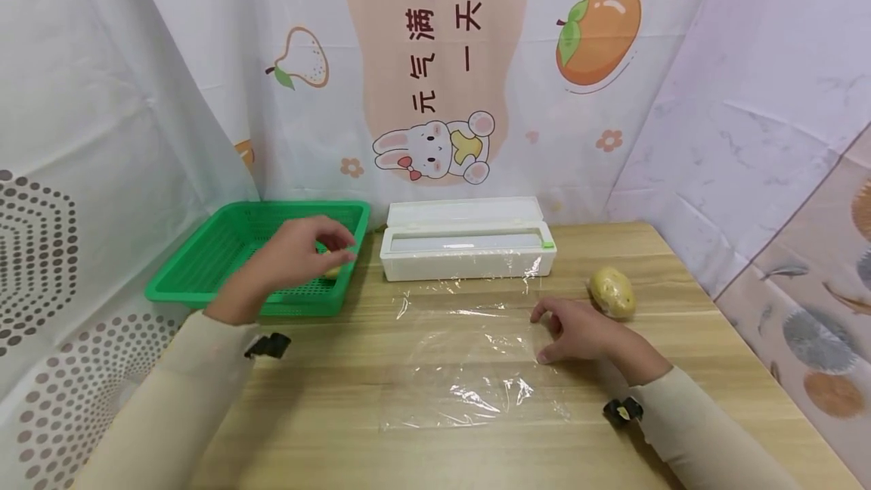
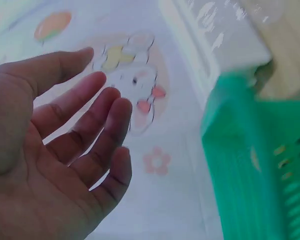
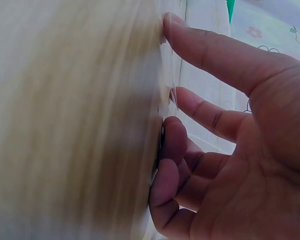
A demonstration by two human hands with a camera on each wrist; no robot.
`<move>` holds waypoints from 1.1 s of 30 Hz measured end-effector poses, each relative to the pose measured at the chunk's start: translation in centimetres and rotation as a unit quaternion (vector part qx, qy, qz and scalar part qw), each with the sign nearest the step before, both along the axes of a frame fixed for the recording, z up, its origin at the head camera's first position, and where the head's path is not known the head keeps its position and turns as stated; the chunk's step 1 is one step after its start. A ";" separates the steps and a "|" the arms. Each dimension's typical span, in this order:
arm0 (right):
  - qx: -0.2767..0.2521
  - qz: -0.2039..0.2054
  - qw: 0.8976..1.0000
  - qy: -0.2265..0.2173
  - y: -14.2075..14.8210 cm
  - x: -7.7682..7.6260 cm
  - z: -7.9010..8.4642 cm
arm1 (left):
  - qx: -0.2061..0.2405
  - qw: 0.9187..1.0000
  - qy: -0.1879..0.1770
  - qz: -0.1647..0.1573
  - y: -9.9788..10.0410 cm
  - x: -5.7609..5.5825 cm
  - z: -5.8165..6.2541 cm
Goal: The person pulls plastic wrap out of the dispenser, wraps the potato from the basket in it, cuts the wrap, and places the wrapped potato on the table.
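Note:
My left hand [image 1: 292, 252] hovers over the right side of a green plastic basket [image 1: 197, 297], its fingers loosely bent with nothing in them. Inside the basket, mostly hidden by that hand, is a yellowish thing [image 1: 333, 272]; its kind is unclear. A sheet of clear plastic wrap [image 1: 469, 369] lies spread on the table, reaching up to the white wrap dispenser box [image 1: 469, 266]. At the sheet's right edge, my right hand [image 1: 578, 330] touches down with relaxed fingertips, thumb and index finger apart. Just behind it sits a potato [image 1: 612, 292], which looks shiny.
The dispenser's lid [image 1: 466, 212] stands raised at the back, with a green piece [image 1: 547, 245] at the box's right end. A printed curtain [image 1: 299, 142] hangs right behind the wooden table [image 1: 306, 414] and along both sides.

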State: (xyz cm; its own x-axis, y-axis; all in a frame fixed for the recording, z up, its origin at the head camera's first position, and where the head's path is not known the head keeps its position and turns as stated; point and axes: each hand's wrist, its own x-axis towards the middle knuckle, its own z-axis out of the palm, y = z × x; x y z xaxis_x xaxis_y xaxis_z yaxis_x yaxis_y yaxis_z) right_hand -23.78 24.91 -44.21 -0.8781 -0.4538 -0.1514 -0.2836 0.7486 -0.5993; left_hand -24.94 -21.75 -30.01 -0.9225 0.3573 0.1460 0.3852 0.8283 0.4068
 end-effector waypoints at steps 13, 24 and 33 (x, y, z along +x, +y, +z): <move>-0.003 0.002 1.000 0.003 0.3 -0.1 -0.3 | 0.067 0.991 -0.053 0.101 -3.8 -6.9 2.4; -0.001 0.005 1.000 0.011 0.4 0.0 -0.2 | 0.120 0.985 -0.006 0.121 -6.2 -9.7 -0.6; -0.007 0.005 1.000 0.007 0.2 0.0 -0.5 | 0.123 0.983 0.002 0.140 -7.4 -10.5 -3.5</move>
